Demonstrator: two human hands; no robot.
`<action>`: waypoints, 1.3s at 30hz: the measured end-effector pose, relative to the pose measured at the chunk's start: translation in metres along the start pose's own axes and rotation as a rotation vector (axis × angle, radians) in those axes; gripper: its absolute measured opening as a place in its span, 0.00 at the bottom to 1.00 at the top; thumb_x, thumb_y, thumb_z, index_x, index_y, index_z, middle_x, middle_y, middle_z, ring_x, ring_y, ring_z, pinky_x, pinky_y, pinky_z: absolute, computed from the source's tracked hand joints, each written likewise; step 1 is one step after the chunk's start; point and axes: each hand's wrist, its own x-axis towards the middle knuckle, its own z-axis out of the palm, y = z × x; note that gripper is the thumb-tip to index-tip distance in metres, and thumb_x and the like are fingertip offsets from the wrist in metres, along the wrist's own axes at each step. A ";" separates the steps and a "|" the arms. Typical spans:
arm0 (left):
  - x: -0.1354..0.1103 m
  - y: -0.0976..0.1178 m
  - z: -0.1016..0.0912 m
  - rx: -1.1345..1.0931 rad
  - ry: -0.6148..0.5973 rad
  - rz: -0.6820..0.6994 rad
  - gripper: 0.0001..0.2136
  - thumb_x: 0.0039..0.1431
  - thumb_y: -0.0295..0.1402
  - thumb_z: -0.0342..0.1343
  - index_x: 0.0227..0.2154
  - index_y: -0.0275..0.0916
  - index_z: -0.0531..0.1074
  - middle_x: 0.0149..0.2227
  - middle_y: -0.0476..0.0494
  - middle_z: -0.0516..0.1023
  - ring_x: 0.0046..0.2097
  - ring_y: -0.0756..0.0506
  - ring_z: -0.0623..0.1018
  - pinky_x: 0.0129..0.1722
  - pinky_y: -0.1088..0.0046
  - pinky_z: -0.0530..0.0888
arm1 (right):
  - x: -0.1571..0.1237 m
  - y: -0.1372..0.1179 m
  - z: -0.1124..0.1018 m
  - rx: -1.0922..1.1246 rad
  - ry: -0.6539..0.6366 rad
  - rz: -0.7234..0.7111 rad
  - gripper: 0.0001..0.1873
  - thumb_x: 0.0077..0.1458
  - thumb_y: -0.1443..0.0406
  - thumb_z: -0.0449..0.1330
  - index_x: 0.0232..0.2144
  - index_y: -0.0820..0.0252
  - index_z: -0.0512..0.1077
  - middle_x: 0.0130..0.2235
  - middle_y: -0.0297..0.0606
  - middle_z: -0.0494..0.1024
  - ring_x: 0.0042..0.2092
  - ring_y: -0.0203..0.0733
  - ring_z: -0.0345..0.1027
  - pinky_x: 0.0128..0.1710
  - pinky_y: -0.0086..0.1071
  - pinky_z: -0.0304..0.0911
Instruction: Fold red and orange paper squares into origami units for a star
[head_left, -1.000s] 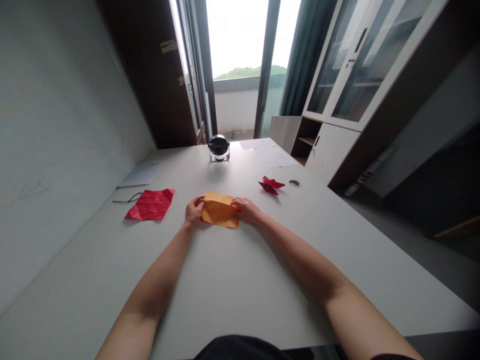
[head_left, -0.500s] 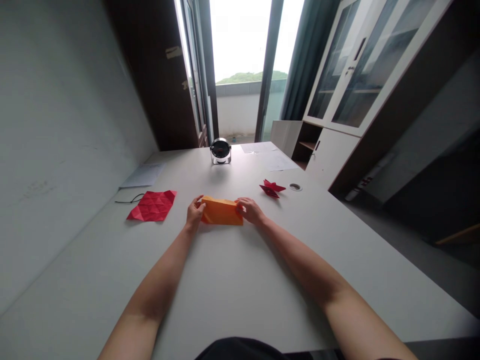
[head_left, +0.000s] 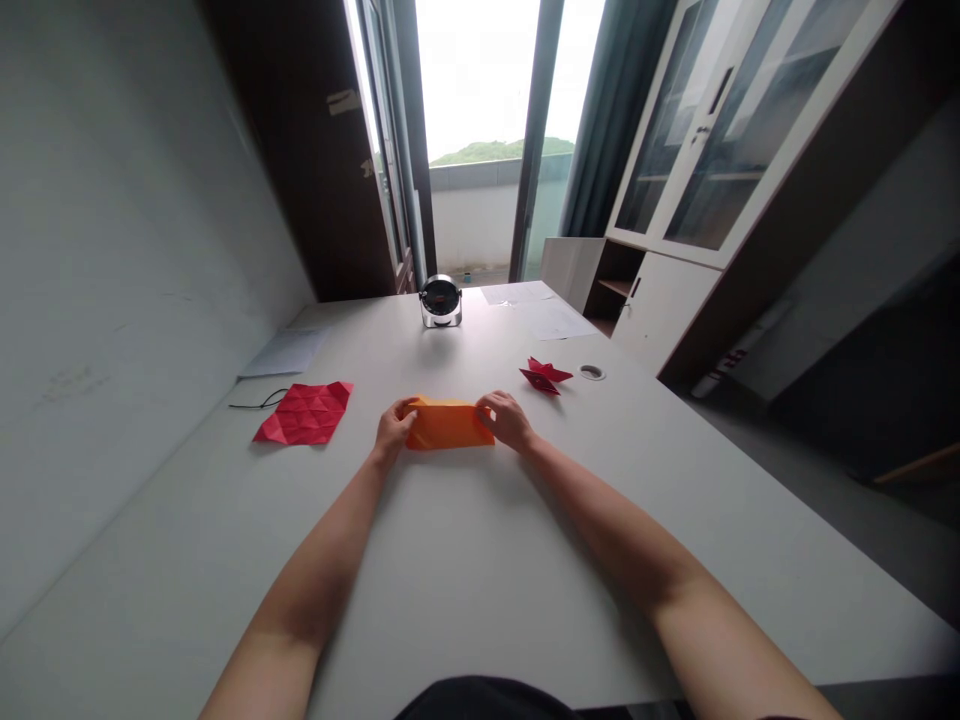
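Note:
A folded sheet of orange paper (head_left: pixel 450 427) is held between my two hands over the middle of the white table (head_left: pixel 457 560). My left hand (head_left: pixel 393 428) pinches its left end, thumb in front and fingers behind. At the upper right corner, my right hand (head_left: pixel 507 418) grips the sheet between thumb and fingertips. Left of my hands lies a creased red paper sheet (head_left: pixel 306 413), opened out. To the right rests a folded red paper figure (head_left: pixel 546 375) with pointed ends.
A round black and silver device (head_left: pixel 441 300) stands at the far end. White papers (head_left: pixel 283 352) lie by the left wall, with a black cord (head_left: pixel 259 404) beside the red sheet. A cable hole (head_left: pixel 592 372) is at the right. Cabinets (head_left: pixel 667 310) stand beyond.
The orange paper has shifted slightly to the right and its top edge sits lower. Both hands have moved a little to the right with it, still gripping its ends.

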 end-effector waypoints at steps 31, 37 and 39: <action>-0.009 0.012 0.008 0.194 0.183 -0.005 0.16 0.57 0.47 0.57 0.25 0.41 0.62 0.24 0.53 0.66 0.27 0.51 0.67 0.27 0.77 0.64 | 0.003 -0.004 0.015 0.470 0.171 0.493 0.13 0.52 0.56 0.55 0.31 0.57 0.71 0.27 0.31 0.75 0.28 0.37 0.66 0.26 0.25 0.59; -0.014 0.024 0.002 0.709 0.269 0.165 0.08 0.60 0.37 0.53 0.41 0.41 0.69 0.37 0.43 0.75 0.40 0.43 0.75 0.42 0.66 0.70 | 0.000 -0.001 0.022 0.350 0.142 0.457 0.11 0.53 0.58 0.54 0.30 0.57 0.71 0.25 0.30 0.73 0.27 0.36 0.64 0.26 0.26 0.57; -0.018 0.031 0.007 0.840 0.264 0.263 0.10 0.61 0.35 0.53 0.44 0.41 0.70 0.45 0.39 0.74 0.48 0.39 0.73 0.50 0.61 0.68 | 0.000 -0.002 0.023 0.301 0.126 0.453 0.11 0.54 0.58 0.53 0.30 0.57 0.72 0.25 0.29 0.73 0.27 0.36 0.63 0.27 0.27 0.58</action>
